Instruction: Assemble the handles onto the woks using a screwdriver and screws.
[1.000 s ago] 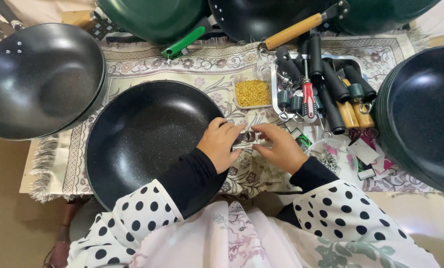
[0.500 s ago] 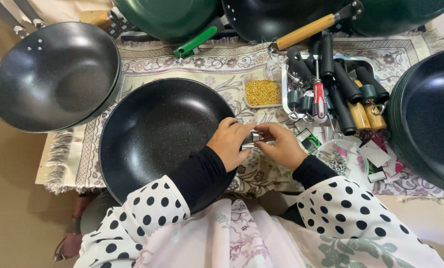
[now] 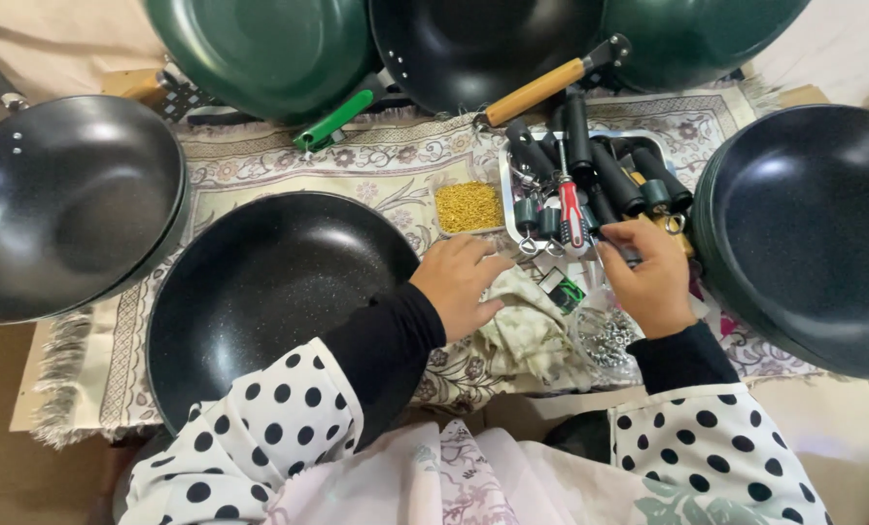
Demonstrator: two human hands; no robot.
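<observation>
1. A black speckled frying pan [image 3: 269, 292], handleless, sits flat on the patterned mat, near and left of centre.
2. Black pan handles [image 3: 600, 175] lie heaped in a metal tray, far right.

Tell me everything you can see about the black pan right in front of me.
The black pan is round and fairly shallow, with a dark speckled inside that looks non-stick and catches a soft sheen. No handle shows on it. It lies upright and empty on the patterned cloth. The left hand rests at its right rim, and the black sleeve crosses its lower right edge. A darker pan sits close on its left.
</observation>
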